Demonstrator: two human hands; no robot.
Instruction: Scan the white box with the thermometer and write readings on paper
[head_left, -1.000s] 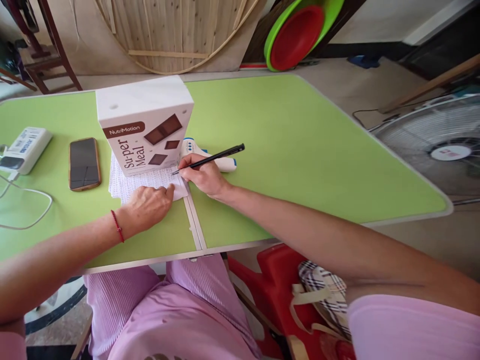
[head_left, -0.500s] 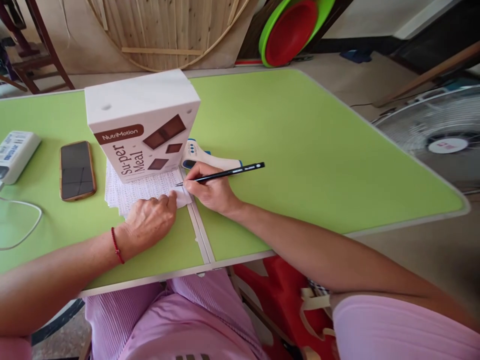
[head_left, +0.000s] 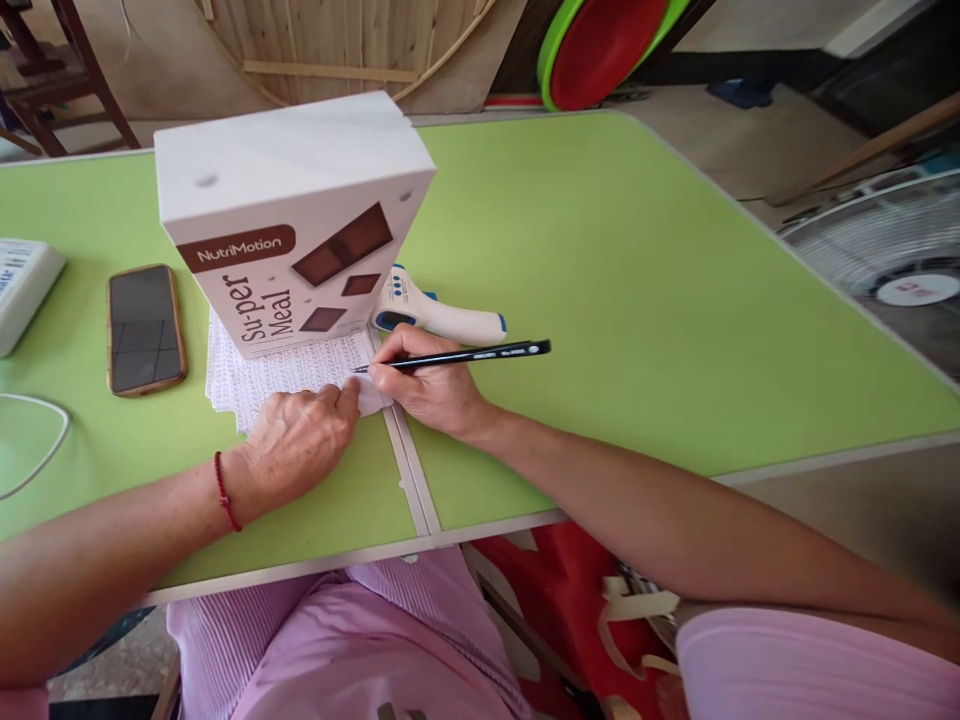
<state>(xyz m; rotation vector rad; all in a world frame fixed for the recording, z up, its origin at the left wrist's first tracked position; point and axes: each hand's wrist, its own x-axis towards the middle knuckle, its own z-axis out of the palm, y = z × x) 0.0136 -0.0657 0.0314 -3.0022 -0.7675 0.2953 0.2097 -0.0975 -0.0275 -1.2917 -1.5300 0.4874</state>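
Between the fingers of my right hand (head_left: 431,385) is a black pen (head_left: 480,355), its tip on the written sheets of paper (head_left: 289,375). The pen slants low, its back end to the right. My left hand (head_left: 304,440), fingers curled together, presses down on the front edge of the paper. Rows of small handwriting cover the top sheet. A white NutriMotion box (head_left: 300,240) stands upright at the back of the sheets and hides part of them. Just behind my right hand lies a white and blue handheld thermometer (head_left: 450,318).
A phone (head_left: 146,330) lies left of the paper on the green table (head_left: 600,280). Farther left are a white device (head_left: 26,290) and a white cable (head_left: 56,440). A metal seam crosses the table near my right hand. A fan (head_left: 900,270) stands off the right edge.
The view has shifted slightly, and the box looms larger. Both hands stay at the paper, and the pen has tilted to a flatter angle.
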